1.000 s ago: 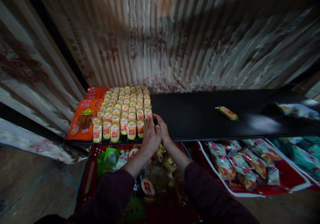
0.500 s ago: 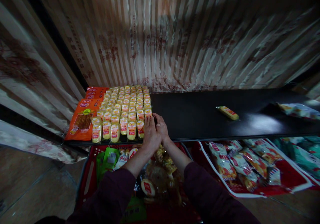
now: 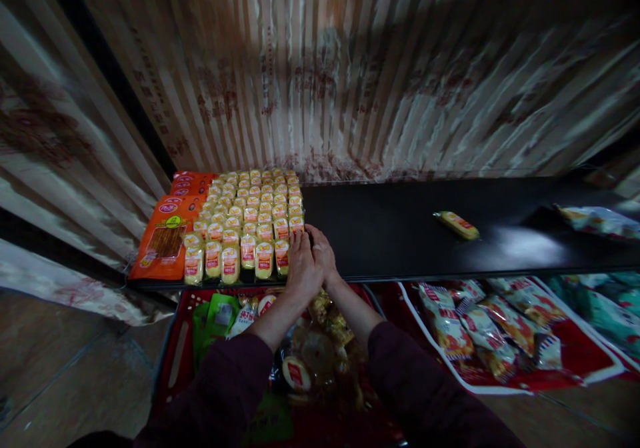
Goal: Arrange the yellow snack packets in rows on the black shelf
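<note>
Rows of small yellow wrapped snack cakes (image 3: 250, 215) with white and red labels stand packed at the left part of a black shelf (image 3: 370, 235). At their front right corner, my left hand (image 3: 303, 268) rests its outstretched fingers against the end cakes. Close beside it, my right hand (image 3: 324, 256) lies along the right side of the block, fingers stretched forward and touching my left hand. The hands partly hide the corner cakes. Farther right, a single snack cake (image 3: 458, 225) lies on its own on the shelf.
Orange snack bags (image 3: 167, 231) stand left of the cakes. At the shelf's right end lies a white-blue packet (image 3: 597, 223). Below are a red basket (image 3: 173, 361) of mixed snacks and a white-rimmed red basket (image 3: 590, 365) of bagged snacks. Pleated curtain (image 3: 320, 68) hangs behind.
Both hands stay at the front right corner of the cakes, with hardly any movement. The view has shifted very slightly.
</note>
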Tool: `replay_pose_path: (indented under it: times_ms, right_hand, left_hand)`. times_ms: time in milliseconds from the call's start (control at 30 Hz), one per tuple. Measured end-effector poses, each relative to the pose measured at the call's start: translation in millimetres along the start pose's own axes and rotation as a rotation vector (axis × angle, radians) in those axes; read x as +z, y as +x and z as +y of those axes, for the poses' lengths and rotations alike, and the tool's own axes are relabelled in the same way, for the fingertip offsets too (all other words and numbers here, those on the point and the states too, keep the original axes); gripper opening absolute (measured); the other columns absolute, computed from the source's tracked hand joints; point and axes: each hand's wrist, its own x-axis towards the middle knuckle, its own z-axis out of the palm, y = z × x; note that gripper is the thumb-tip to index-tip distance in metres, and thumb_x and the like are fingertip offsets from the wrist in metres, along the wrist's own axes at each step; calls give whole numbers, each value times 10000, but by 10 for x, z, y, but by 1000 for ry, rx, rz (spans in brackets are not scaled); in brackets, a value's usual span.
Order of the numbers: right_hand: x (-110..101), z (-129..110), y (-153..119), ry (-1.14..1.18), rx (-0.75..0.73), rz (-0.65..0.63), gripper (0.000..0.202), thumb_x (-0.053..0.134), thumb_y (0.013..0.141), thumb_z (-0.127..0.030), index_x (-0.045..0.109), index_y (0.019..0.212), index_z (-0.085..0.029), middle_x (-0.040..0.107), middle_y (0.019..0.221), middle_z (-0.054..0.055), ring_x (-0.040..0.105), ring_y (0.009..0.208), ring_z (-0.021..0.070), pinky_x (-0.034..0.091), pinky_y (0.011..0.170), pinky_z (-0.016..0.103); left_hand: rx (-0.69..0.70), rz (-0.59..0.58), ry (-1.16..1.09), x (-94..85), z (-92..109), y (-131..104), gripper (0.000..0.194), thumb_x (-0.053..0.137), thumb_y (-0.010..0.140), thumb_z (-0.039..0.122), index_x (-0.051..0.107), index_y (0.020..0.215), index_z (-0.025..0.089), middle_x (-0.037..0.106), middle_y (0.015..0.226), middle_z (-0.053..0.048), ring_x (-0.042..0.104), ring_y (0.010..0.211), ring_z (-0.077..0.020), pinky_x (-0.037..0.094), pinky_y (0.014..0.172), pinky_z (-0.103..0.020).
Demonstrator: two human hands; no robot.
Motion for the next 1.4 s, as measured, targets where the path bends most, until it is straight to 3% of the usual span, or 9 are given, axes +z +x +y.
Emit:
replay_pose_path:
  times_ms: [200, 467, 833, 1033, 1233, 1400]
  right_hand:
    - [-33, 11, 0, 59, -7, -33, 430, 442, 759, -206, 583, 1165, -208, 634, 1149, 77, 562, 1083, 222, 420, 1013, 403]
    - [-60, 21, 5, 98, 11, -74, 446, 438, 748, -180, 580, 1171, -188, 625, 1185, 88, 567, 1097, 216, 418, 1022, 390]
    - [-62, 27, -8, 81, -2, -44, 439, 451, 738, -179, 598, 1150, -217, 640, 1161, 64, 564, 1097, 212, 405, 1038, 401]
    - [-118, -11, -38, 79, -5, -65, 442, 425, 759, -178, 592, 1168, -194, 623, 1191, 81, 554, 1123, 214, 389, 1058, 399]
    - [-182, -76, -107, 80, -28, -71, 434, 430, 778, -189, 582, 1185, -197, 609, 1215, 83, 542, 1141, 213, 369, 1074, 411]
    - [-229, -104, -234, 89, -10, -49, 422, 410, 785, -181, 595, 1163, -208, 618, 1178, 81, 553, 1115, 204, 397, 1049, 394]
  left_hand:
    - [5, 50, -48, 45, -26, -1, 556, 377, 838, 238, 428, 1356, 43, 376, 1463, -183, 251, 1404, -269, 186, 1163, -439]
    - [-8, 26, -13, 17, 15, -4, 565, 354, 844, 236, 426, 1341, -24, 361, 1458, -223, 246, 1405, -281, 182, 1165, -433]
    - [31, 98, -43, 63, -19, -30, 562, 377, 821, 228, 441, 1347, 41, 389, 1460, -168, 244, 1406, -278, 190, 1165, -448]
    - [26, 52, -7, 6, 37, -59, 550, 370, 822, 198, 456, 1318, -24, 391, 1443, -219, 259, 1401, -277, 199, 1168, -421]
    - [111, 52, -35, 6, -8, -102, 498, 371, 837, 207, 502, 1300, 80, 446, 1423, -147, 306, 1383, -249, 222, 1166, -435]
    - [137, 19, -22, -48, 36, -264, 496, 369, 845, 219, 500, 1279, 20, 455, 1402, -193, 350, 1355, -263, 255, 1155, -425]
